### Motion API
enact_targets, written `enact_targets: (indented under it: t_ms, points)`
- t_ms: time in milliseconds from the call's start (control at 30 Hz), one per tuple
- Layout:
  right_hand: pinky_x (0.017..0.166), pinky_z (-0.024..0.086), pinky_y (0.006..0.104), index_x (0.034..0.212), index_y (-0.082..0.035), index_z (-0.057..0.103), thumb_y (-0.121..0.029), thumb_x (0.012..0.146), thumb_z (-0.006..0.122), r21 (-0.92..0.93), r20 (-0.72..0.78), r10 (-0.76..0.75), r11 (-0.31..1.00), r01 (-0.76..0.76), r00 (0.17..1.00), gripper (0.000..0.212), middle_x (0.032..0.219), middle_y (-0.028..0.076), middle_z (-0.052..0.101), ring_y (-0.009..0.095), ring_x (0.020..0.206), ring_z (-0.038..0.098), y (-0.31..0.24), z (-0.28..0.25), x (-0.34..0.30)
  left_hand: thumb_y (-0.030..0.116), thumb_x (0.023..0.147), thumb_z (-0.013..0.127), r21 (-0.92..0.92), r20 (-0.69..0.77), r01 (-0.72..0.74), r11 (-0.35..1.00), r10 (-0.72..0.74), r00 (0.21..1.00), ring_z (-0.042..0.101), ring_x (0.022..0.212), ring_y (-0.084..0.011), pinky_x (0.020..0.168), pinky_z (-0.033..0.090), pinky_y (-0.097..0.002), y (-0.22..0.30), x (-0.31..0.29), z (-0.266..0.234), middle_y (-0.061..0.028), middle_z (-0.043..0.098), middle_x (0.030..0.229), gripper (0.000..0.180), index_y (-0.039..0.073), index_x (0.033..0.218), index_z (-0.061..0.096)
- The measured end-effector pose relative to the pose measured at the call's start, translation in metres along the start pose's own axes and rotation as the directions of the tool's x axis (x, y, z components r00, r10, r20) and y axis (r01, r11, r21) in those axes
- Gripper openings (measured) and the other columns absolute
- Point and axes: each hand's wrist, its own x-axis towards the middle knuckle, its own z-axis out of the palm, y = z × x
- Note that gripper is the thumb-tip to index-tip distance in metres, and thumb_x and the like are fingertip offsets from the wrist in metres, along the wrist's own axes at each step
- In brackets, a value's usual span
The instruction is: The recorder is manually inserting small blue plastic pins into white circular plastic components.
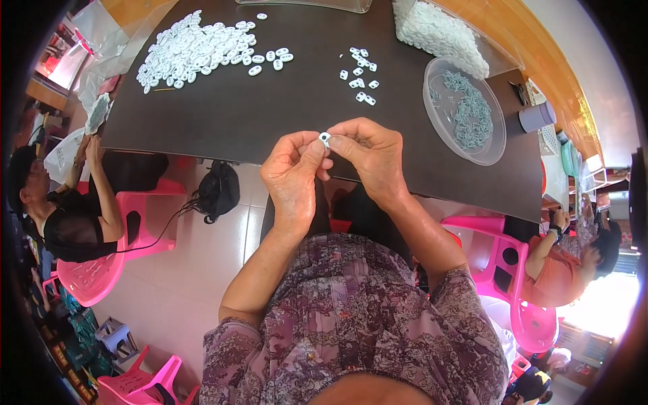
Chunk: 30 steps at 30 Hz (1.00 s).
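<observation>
Between my two hands, just over the table's near edge, is a small white plastic piece [325, 138] with a dark hole. My left hand [295, 162] pinches it from the left, thumb against fingers. From the right, my right hand [370, 152] pinches the same piece, partly covering it. Beyond my hands lies a small group of white pieces with dark holes [358, 84]. A large heap of white oval pieces [196, 50] spreads over the far left of the table, with several strays to its right. On the right, a round clear tub [432, 111] holds many small grey-green parts.
A clear bag of white pieces [442, 37] sits at the far right of the dark table [223, 125]. A grey-lidded cup [537, 117] stands near the right edge. Other people sit on pink chairs [94, 273] at both sides. A black bag [219, 191] hangs left of me.
</observation>
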Motion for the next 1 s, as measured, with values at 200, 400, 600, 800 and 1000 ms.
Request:
enact_targets:
  t_ms: [200,400,600,800,1000]
  points:
    - [0.064,0.048,0.0210,0.093,0.005,0.061,0.002,0.083,0.060,-0.060,0.024,0.006,0.998,-0.004,1.000,0.011,0.080,0.007,0.064,0.009,0.071,0.059,0.000,-0.002,-0.004,-0.003,0.085,0.057,-0.050,0.019,0.017,0.999,-0.016,1.000,0.057,0.063,-0.0101,0.050,0.045,-0.0201,-0.001,-0.002,0.002,-0.0070,0.061,0.079,0.019,-0.006,0.103,0.059]
    - [0.061,0.046,0.0223,0.096,0.001,0.061,0.001,0.075,0.066,-0.416,0.095,-0.226,0.876,0.245,0.969,0.022,0.083,0.006,0.060,0.009,0.068,0.057,0.000,-0.005,-0.008,-0.005,0.085,0.055,-0.045,-0.002,0.015,0.999,-0.015,1.000,0.056,0.064,-0.0107,0.053,0.046,-0.0215,0.004,-0.001,0.004,-0.0087,0.062,0.083,0.015,-0.007,0.099,0.061]
    - [0.060,0.046,0.0276,0.095,-0.002,0.061,0.000,0.068,0.068,-0.651,0.160,-0.504,0.592,0.475,0.849,0.028,0.083,0.007,0.059,0.018,0.072,0.055,0.000,-0.001,-0.008,-0.006,0.085,0.054,-0.055,-0.051,0.022,0.998,-0.025,0.998,0.057,0.063,-0.0113,0.056,0.047,-0.0219,0.005,-0.004,0.008,-0.0097,0.063,0.084,0.016,-0.008,0.100,0.061]
    - [0.059,0.046,0.0307,0.093,-0.001,0.061,0.001,0.066,0.068,-0.665,0.159,-0.545,0.557,0.497,0.823,0.028,0.083,0.008,0.059,0.022,0.073,0.055,0.005,0.000,-0.010,-0.006,0.086,0.053,-0.039,-0.038,0.030,0.999,-0.032,0.999,0.057,0.064,-0.0107,0.057,0.047,-0.0218,0.006,-0.007,0.007,-0.0094,0.063,0.085,0.018,-0.008,0.101,0.062]
    - [0.058,0.045,0.0311,0.093,-0.001,0.062,0.002,0.065,0.069,-0.656,0.166,-0.573,0.544,0.524,0.803,0.028,0.082,0.008,0.060,0.022,0.072,0.055,0.007,0.000,-0.011,-0.008,0.085,0.051,0.055,-0.026,-0.026,0.998,0.028,0.999,0.054,0.064,-0.0089,0.058,0.045,-0.0207,0.003,-0.008,0.005,-0.0067,0.062,0.083,0.020,-0.007,0.102,0.063]
